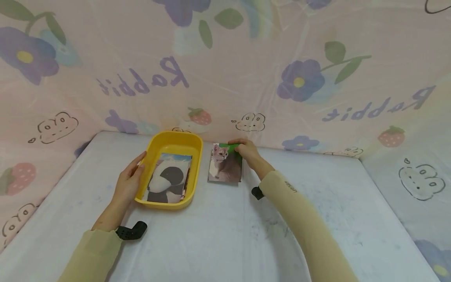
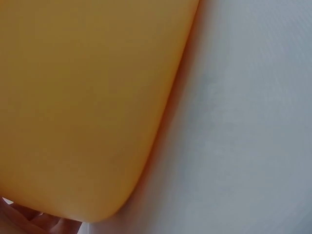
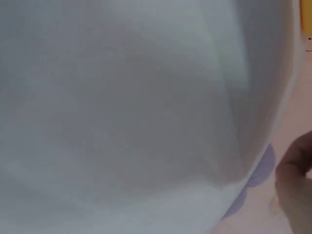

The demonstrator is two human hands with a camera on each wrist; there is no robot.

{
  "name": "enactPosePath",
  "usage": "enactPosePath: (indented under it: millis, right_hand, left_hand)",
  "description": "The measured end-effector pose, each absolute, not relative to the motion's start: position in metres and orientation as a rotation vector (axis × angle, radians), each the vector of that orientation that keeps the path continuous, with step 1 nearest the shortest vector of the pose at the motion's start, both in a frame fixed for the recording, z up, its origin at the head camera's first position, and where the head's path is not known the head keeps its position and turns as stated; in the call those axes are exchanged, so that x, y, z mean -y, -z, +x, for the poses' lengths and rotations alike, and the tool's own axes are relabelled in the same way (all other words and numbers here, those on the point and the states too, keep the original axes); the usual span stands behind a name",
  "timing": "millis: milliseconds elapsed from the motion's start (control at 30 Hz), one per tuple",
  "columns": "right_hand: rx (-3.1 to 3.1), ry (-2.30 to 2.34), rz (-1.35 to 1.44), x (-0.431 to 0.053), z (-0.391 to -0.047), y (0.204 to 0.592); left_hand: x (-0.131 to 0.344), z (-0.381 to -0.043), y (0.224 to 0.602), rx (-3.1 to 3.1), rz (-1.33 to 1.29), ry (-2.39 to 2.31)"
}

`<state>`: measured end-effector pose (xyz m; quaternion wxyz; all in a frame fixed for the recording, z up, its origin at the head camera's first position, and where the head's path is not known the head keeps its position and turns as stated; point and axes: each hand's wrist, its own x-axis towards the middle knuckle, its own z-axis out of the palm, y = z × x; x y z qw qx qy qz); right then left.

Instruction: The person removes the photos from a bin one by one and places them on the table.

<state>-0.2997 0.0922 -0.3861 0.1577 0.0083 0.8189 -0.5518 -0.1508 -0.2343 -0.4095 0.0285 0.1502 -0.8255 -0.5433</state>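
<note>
At left in the head view, my left hand (image 1: 129, 180) grips the left side of a yellow tray (image 1: 198, 168), the thumb near its rim. Inside the tray lies a picture card of a black-and-white animal (image 1: 168, 178), with edges of other cards showing under it. To the right of the tray, my right hand (image 1: 248, 152) pinches a cat picture card (image 1: 225, 164) by its upper right corner. In the left wrist view the tray's outer wall (image 2: 87, 107) fills the left, with some fingers (image 2: 46, 222) below it. The right wrist view catches only part of that hand (image 3: 295, 178).
Both hands work over a white-covered table (image 1: 211, 243). Behind it hangs a pink cloth (image 1: 225, 86) printed with flowers, rabbits and strawberries, and it continues along both sides. Black wrist straps and cameras (image 1: 135, 231) sit at the cuffs.
</note>
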Motion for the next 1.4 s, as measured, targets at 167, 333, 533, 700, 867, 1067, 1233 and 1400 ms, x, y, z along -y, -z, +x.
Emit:
enactPosePath:
  millis: [167,333,533,700,867,1067,1233,1400]
  right_hand:
    - [-2.38,1.507,0.056,-0.088,-0.3,0.394]
    - [-2.385,1.498,0.076,-0.085,-0.303,0.402]
    - [-2.398,1.486,0.131,-0.082,-0.302,0.406]
    - [-2.498,1.464,0.165,-0.078,-0.298,0.397]
    - [-2.523,1.517,0.121,-0.072,-0.294,0.387]
    - [-2.391,1.622,0.061,-0.057,-0.291,0.373]
    - [-2.314,1.694,0.004,-0.04,-0.286,0.362]
    - [-2.273,1.758,-0.121,-0.022,-0.277,0.356]
  left_hand:
    - [0.232,-0.151,0.41,2.538,0.466,1.694]
    - [0.231,-0.149,0.411,2.542,0.453,1.695]
    - [0.232,-0.148,0.412,2.545,0.418,1.701]
    - [0.234,-0.147,0.413,2.54,0.422,1.701]
    - [0.234,-0.148,0.413,2.534,0.462,1.711]
    - [0.234,-0.149,0.413,2.532,0.472,1.716]
    - [0.235,-0.15,0.413,2.528,0.44,1.714]
    - [0.236,-0.151,0.412,2.524,0.419,1.708]
